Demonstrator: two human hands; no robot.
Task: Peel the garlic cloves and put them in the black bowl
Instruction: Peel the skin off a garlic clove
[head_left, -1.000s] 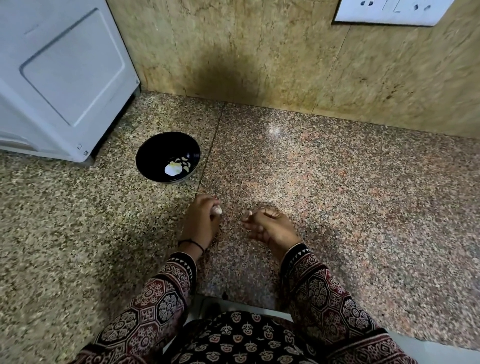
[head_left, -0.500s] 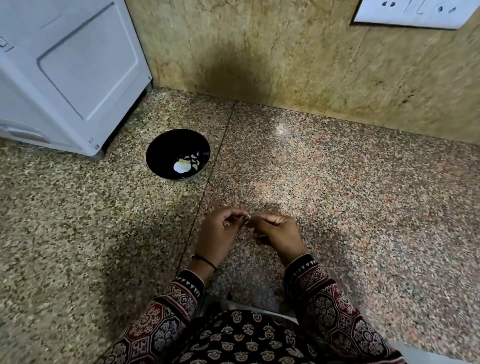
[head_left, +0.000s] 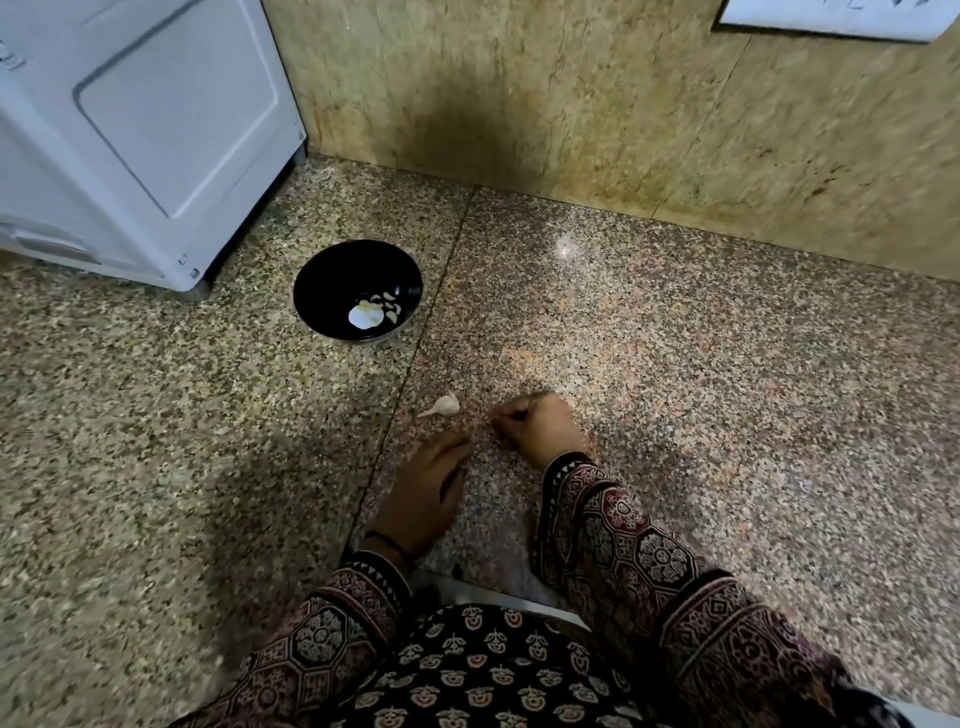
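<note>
Head camera: a small, pale garlic clove with a tapering tail (head_left: 441, 406) is seen lying on the speckled granite counter (head_left: 727, 415), just beyond the left hand (head_left: 428, 491) and just beside the right hand (head_left: 540, 431), touched by neither. The left hand is held low over the stone, its fingers loosely extended and relaxed. The right hand's fingers are curled in toward the thumb; whether anything is pinched there cannot be told through the blur. The round black bowl (head_left: 322, 280) is set farther back on the left, near a white appliance (head_left: 156, 130), and peeled pale cloves (head_left: 392, 306) are held in it beside a flat white piece (head_left: 362, 316). Both arms are covered by dark patterned sleeves (head_left: 649, 561).
</note>
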